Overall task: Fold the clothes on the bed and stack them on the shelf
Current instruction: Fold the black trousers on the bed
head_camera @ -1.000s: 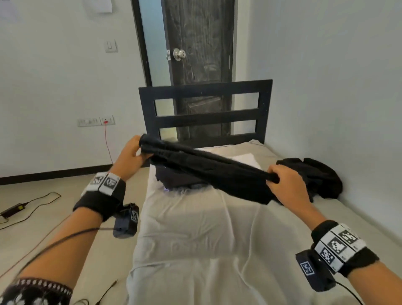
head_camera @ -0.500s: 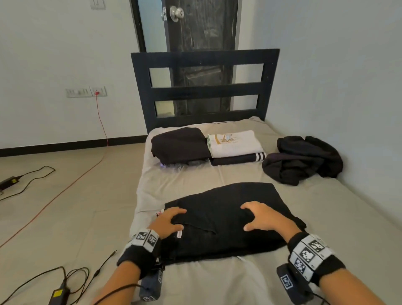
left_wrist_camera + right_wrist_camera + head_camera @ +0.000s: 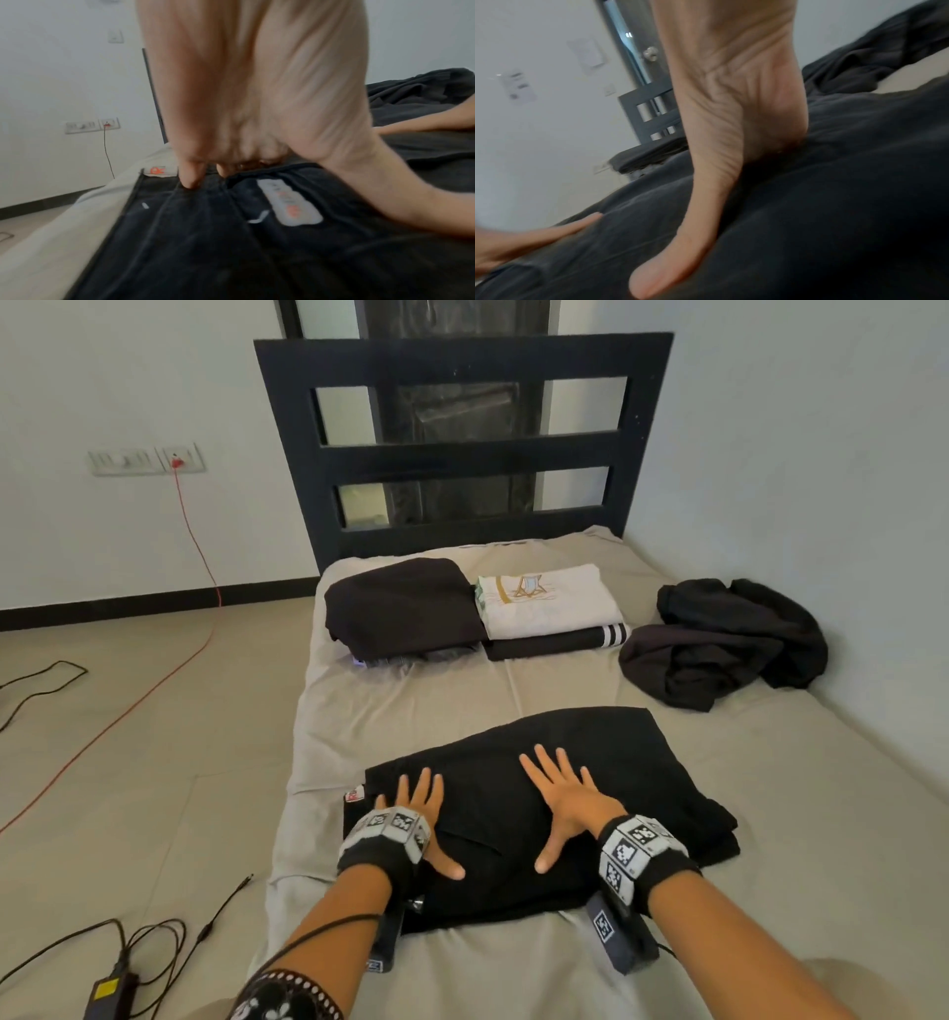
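Note:
A black garment (image 3: 606, 762) lies folded flat on the bed's near half, a white label showing on it in the left wrist view (image 3: 290, 205). My left hand (image 3: 418, 806) presses flat on its left part, fingers straight. My right hand (image 3: 562, 793) lies spread flat on its middle, thumb pointing toward me (image 3: 664, 270). Farther up the bed sit a folded dark garment (image 3: 405, 606) and a folded white shirt (image 3: 549, 598) on a black striped piece (image 3: 560, 642). A crumpled black heap (image 3: 719, 642) lies at the right by the wall. No shelf is in view.
The bed (image 3: 513, 968) has a beige sheet and a black slatted headboard (image 3: 462, 454) against a dark door. A white wall runs along its right side. On the floor at the left lie a red cable (image 3: 154, 670) and black cords with an adapter (image 3: 110, 994).
One second ago both hands held the black garment stretched in the air. It then came down onto the bed, and both hands now press flat on it with fingers straightened.

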The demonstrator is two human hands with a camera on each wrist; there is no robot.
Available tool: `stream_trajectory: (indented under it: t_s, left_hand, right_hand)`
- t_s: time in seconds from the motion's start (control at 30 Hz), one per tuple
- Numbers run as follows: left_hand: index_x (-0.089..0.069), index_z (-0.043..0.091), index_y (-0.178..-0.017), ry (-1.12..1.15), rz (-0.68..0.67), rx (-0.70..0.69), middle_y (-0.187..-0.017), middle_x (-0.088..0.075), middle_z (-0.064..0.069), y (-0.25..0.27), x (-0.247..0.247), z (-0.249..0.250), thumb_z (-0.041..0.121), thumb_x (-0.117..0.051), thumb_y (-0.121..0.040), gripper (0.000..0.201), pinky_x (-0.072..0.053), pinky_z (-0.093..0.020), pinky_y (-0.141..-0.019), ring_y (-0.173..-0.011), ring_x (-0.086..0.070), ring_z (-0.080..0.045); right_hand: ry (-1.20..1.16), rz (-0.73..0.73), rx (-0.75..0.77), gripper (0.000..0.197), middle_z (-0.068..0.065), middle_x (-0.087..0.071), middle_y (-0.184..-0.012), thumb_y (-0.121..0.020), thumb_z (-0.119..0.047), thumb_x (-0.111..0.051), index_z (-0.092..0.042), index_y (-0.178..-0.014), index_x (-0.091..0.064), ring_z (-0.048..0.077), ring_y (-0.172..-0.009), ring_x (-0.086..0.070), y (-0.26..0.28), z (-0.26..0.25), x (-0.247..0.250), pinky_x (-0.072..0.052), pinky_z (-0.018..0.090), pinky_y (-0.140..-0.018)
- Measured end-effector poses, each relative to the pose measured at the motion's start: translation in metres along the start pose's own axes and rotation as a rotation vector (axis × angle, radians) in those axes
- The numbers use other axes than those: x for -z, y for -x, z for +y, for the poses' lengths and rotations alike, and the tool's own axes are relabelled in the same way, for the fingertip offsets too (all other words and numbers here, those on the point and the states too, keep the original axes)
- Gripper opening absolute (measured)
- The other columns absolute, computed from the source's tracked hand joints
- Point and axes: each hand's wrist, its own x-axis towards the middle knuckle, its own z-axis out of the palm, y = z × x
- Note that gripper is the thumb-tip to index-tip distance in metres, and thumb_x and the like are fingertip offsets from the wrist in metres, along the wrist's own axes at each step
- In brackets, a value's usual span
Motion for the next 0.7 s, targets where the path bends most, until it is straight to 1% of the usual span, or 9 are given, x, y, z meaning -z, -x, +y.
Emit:
stream_trajectory:
  t_s: [0.07, 0.17, 0.23, 0.3, 0.4, 0.47, 0.57, 0.63, 0.7]
  left_hand:
    - [0.026, 0.014, -0.149, 0.046, -0.061, 0.002, -0.156, 0.032, -0.005, -0.006, -0.004, -0.013, 0.062, -0.077, -0.065, 0.141, -0.002, -0.062, -0.116, -0.145, 0.023, -0.031]
    - [0.028, 0.011, -0.147, 0.08, -0.09, -0.018, -0.154, 0.034, -0.006, -0.007, -0.005, -0.021, 0.062, -0.077, -0.065, 0.142, -0.002, -0.061, -0.117, -0.144, 0.024, -0.029]
    - [0.029, 0.011, -0.147, 0.082, -0.09, -0.018, -0.154, 0.035, -0.006, -0.009, -0.006, -0.02, 0.063, -0.077, -0.064, 0.143, -0.002, -0.06, -0.117, -0.144, 0.025, -0.028]
    - [0.028, 0.012, -0.147, 0.078, -0.074, -0.01, -0.155, 0.034, -0.005, -0.008, -0.009, -0.019, 0.065, -0.076, -0.063, 0.144, -0.003, -0.06, -0.117, -0.145, 0.024, -0.028]
    - [0.025, 0.014, -0.148, 0.074, -0.033, 0.015, -0.156, 0.03, -0.005, 0.001, -0.014, -0.016, 0.066, -0.073, -0.066, 0.139, -0.002, -0.059, -0.117, -0.146, 0.021, -0.027]
    - [0.018, 0.016, -0.151, 0.094, 0.036, -0.02, -0.158, 0.024, -0.005, 0.013, -0.022, -0.011, 0.062, -0.069, -0.074, 0.126, -0.001, -0.057, -0.116, -0.147, 0.018, -0.026]
    - [-0.017, 0.028, -0.151, 0.186, 0.275, -0.265, -0.161, -0.002, 0.005, 0.03, -0.042, -0.006, 0.053, -0.064, -0.084, 0.085, 0.001, -0.058, -0.118, -0.149, 0.002, -0.016]
    - [-0.041, 0.037, -0.134, 0.229, 0.41, -0.368, -0.148, -0.028, 0.012, 0.04, -0.053, 0.0, 0.06, -0.061, -0.082, 0.061, -0.003, -0.048, -0.12, -0.141, -0.022, -0.009]
    - [-0.05, 0.039, -0.118, 0.198, 0.452, -0.367, -0.13, -0.04, 0.016, 0.045, -0.059, 0.009, 0.068, -0.058, -0.076, 0.051, -0.019, -0.036, -0.117, -0.122, -0.035, -0.005]
  right_hand:
    - [-0.06, -0.044, -0.047, 0.153, 0.0, 0.04, -0.152, -0.054, -0.05, -0.09, -0.027, -0.147, 0.029, 0.029, -0.139, 0.035, -0.001, 0.028, -0.005, 0.016, 0.053, -0.114]
    - [-0.12, -0.055, -0.087, 0.167, -0.002, 0.041, -0.151, -0.029, -0.074, -0.078, -0.027, -0.147, 0.031, 0.027, -0.139, 0.037, 0.004, 0.065, -0.013, 0.017, 0.052, -0.115]
    - [-0.15, -0.063, -0.103, 0.169, -0.004, 0.041, -0.151, -0.02, -0.079, -0.069, -0.028, -0.146, 0.031, 0.026, -0.139, 0.037, 0.009, 0.08, -0.014, 0.017, 0.052, -0.115]
    - [-0.142, -0.055, -0.138, 0.165, -0.005, 0.04, -0.151, -0.027, -0.076, -0.073, -0.028, -0.147, 0.03, 0.027, -0.14, 0.035, 0.015, 0.089, -0.014, 0.014, 0.054, -0.115]
    - [-0.171, -0.031, -0.224, 0.151, -0.003, 0.034, -0.155, -0.052, -0.061, -0.085, -0.026, -0.15, 0.024, 0.028, -0.144, 0.026, 0.031, 0.107, -0.012, 0.005, 0.055, -0.117]
    - [-0.253, 0.05, -0.316, 0.14, 0.004, 0.019, -0.161, -0.059, -0.055, -0.085, -0.019, -0.154, 0.011, 0.031, -0.148, 0.011, 0.046, 0.123, -0.015, -0.008, 0.053, -0.119]
    - [-0.376, 0.317, -0.548, 0.107, 0.018, -0.033, -0.149, -0.066, -0.057, -0.08, -0.006, -0.145, -0.03, 0.035, -0.136, -0.035, 0.07, 0.146, -0.023, -0.036, 0.043, -0.109]
    - [-0.441, 0.407, -0.632, 0.071, 0.017, -0.055, -0.13, -0.077, -0.054, -0.074, -0.005, -0.123, -0.052, 0.034, -0.118, -0.053, 0.081, 0.152, -0.022, -0.044, 0.038, -0.094]
    - [-0.497, 0.461, -0.623, 0.051, 0.017, -0.062, -0.121, -0.082, -0.042, -0.073, -0.005, -0.113, -0.059, 0.034, -0.11, -0.058, 0.086, 0.151, -0.017, -0.044, 0.036, -0.089]
